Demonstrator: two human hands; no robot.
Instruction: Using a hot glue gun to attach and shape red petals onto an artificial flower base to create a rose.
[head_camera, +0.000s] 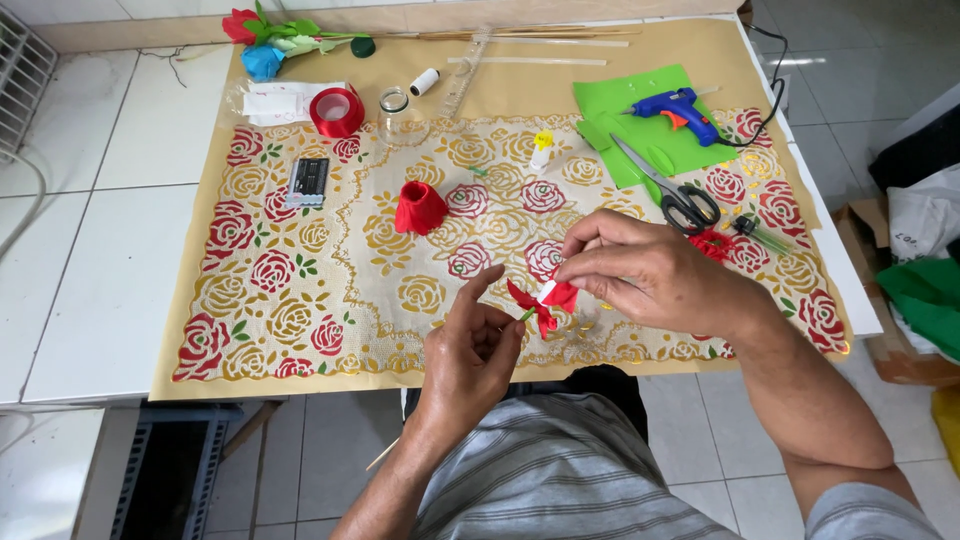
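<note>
Small red ribbon flower on thin green stem (545, 306) held above desk (120, 250) front edge. Left hand (470, 355) fingers pinch stem; right hand (640, 270) fingers closed on white strip at bloom. Likely feather-light, soft, crushable; safest hold on stem below petals.

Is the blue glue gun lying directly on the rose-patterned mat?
No, the blue glue gun lies on the green sheet, which partly covers the rose-patterned mat.
</note>
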